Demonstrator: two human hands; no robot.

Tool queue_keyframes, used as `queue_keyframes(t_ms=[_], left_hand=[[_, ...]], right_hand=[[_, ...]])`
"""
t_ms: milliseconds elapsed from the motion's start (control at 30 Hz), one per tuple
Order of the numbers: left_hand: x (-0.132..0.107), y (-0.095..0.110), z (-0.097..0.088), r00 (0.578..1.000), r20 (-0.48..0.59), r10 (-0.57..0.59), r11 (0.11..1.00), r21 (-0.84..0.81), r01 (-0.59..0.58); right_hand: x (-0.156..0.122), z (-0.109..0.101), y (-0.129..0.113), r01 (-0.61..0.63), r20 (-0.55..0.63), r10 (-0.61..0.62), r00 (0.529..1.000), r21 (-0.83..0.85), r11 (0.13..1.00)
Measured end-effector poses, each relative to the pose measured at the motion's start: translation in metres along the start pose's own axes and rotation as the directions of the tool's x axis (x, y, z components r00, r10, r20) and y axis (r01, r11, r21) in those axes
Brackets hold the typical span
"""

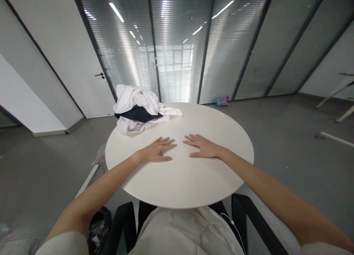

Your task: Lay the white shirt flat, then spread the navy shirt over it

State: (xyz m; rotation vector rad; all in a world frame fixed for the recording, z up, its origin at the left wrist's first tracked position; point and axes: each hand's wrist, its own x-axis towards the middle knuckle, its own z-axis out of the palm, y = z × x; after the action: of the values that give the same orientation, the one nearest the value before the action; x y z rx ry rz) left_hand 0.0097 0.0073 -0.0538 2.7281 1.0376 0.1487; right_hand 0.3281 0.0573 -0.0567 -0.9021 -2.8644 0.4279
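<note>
Both palms face down on a round white table (182, 185). My left hand (157, 150) lies with its fingers spread and holds nothing. Opposite it, my right hand (203, 146) rests the same way, fingers apart, with a small gap between the two sets of fingertips. Beyond my left hand, at the table's far left, sits a crumpled heap of white cloth (135, 98). A dark navy cloth (139, 114) is tucked between its white folds, and one white end trails to the right along the tabletop.
Black chair armrests (125, 220) flank me below the table edge. A white cable (235, 225) hangs by my right thigh. On the floor are a blue and pink basket (222, 101) by the glass partition and a black plastic bag (101, 225) at lower left.
</note>
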Motion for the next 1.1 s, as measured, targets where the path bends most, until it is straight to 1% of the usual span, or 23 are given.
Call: queue_keyframes(t_ms=[267, 300, 367, 433, 467, 500, 533, 567, 600, 667, 733, 767, 800, 833, 867, 900, 933, 967, 1000, 1067, 1100], left_hand=[[-0.001, 0.001, -0.001, 1.0, -0.014, 0.011, 1.0, -0.022, -0.011], [-0.001, 0.001, -0.001, 1.0, -0.024, 0.017, 1.0, -0.023, -0.017], [0.0, 0.0, -0.001, 0.997, -0.069, 0.036, 0.999, -0.024, -0.038], [0.002, -0.003, -0.004, 0.987, -0.163, 0.014, 0.999, -0.026, -0.018], [0.004, -0.005, -0.008, 0.972, -0.234, -0.035, 0.999, -0.031, 0.028], [0.006, -0.008, -0.014, 0.942, -0.319, -0.104, 0.995, -0.041, 0.095], [0.01, -0.012, -0.023, 0.891, -0.418, -0.177, 0.984, -0.056, 0.169], [0.014, -0.017, -0.035, 0.819, -0.523, -0.235, 0.97, -0.069, 0.234], [0.019, -0.023, -0.05, 0.732, -0.629, -0.263, 0.957, -0.073, 0.281], [0.029, -0.039, -0.086, 0.541, -0.805, -0.242, 0.937, -0.05, 0.345], [0.036, -0.058, -0.126, 0.36, -0.907, -0.22, 0.893, -0.039, 0.448], [0.038, -0.068, -0.144, 0.293, -0.927, -0.236, 0.875, -0.071, 0.48], [0.038, -0.08, -0.159, 0.257, -0.931, -0.259, 0.863, -0.103, 0.495], [0.036, -0.091, -0.171, 0.249, -0.92, -0.302, 0.854, -0.145, 0.501], [0.033, -0.101, -0.179, 0.265, -0.896, -0.357, 0.847, -0.19, 0.496], [0.029, -0.111, -0.184, 0.289, -0.868, -0.404, 0.839, -0.225, 0.496], [0.025, -0.119, -0.185, 0.316, -0.833, -0.453, 0.823, -0.255, 0.508], [0.02, -0.125, -0.184, 0.332, -0.799, -0.501, 0.796, -0.275, 0.539], [0.016, -0.129, -0.181, 0.332, -0.774, -0.539, 0.76, -0.277, 0.588], [0.012, -0.132, -0.173, 0.304, -0.745, -0.594, 0.666, -0.243, 0.705], [0.012, -0.131, -0.17, 0.288, -0.746, -0.601, 0.622, -0.21, 0.754]], right_hand=[[0.001, 0.0, -0.001, 0.015, -0.019, -0.015, 1.0, 0.001, 1.0], [0.001, 0.0, -0.001, 0.025, -0.048, -0.025, 0.999, 0.001, 1.0], [0.001, -0.002, -0.001, 0.025, -0.162, -0.027, 0.986, -0.012, 1.0], [0.002, -0.005, -0.001, -0.019, -0.324, 0.007, 0.946, -0.035, 0.999], [0.002, -0.007, 0.0, -0.047, -0.402, 0.028, 0.915, -0.037, 0.998], [0.002, -0.008, 0.0, -0.066, -0.463, 0.044, 0.885, -0.03, 0.997], [0.002, -0.01, 0.001, -0.072, -0.503, 0.054, 0.862, -0.016, 0.997], [0.002, -0.011, 0.001, -0.066, -0.526, 0.058, 0.849, 0.003, 0.998], [0.003, -0.011, 0.001, -0.053, -0.531, 0.057, 0.845, 0.023, 0.998], [0.003, -0.011, 0.0, -0.029, -0.506, 0.052, 0.861, 0.052, 0.998], [0.004, -0.01, -0.002, -0.013, -0.474, 0.041, 0.88, 0.063, 0.998], [0.004, -0.01, -0.004, -0.007, -0.464, 0.037, 0.885, 0.066, 0.998], [0.004, -0.01, -0.005, -0.004, -0.457, 0.035, 0.889, 0.069, 0.998], [0.004, -0.011, -0.006, -0.004, -0.453, 0.036, 0.891, 0.073, 0.997], [0.003, -0.011, -0.007, -0.005, -0.449, 0.04, 0.893, 0.078, 0.997], [0.003, -0.012, -0.008, -0.008, -0.444, 0.043, 0.895, 0.081, 0.997], [0.003, -0.012, -0.008, -0.01, -0.437, 0.046, 0.898, 0.084, 0.996], [0.003, -0.012, -0.008, -0.012, -0.431, 0.048, 0.901, 0.086, 0.996], [0.003, -0.012, -0.008, -0.013, -0.426, 0.05, 0.903, 0.088, 0.996], [0.004, -0.011, -0.006, -0.015, -0.416, 0.051, 0.908, 0.09, 0.996], [0.004, -0.011, -0.006, -0.014, -0.412, 0.05, 0.91, 0.091, 0.996]])
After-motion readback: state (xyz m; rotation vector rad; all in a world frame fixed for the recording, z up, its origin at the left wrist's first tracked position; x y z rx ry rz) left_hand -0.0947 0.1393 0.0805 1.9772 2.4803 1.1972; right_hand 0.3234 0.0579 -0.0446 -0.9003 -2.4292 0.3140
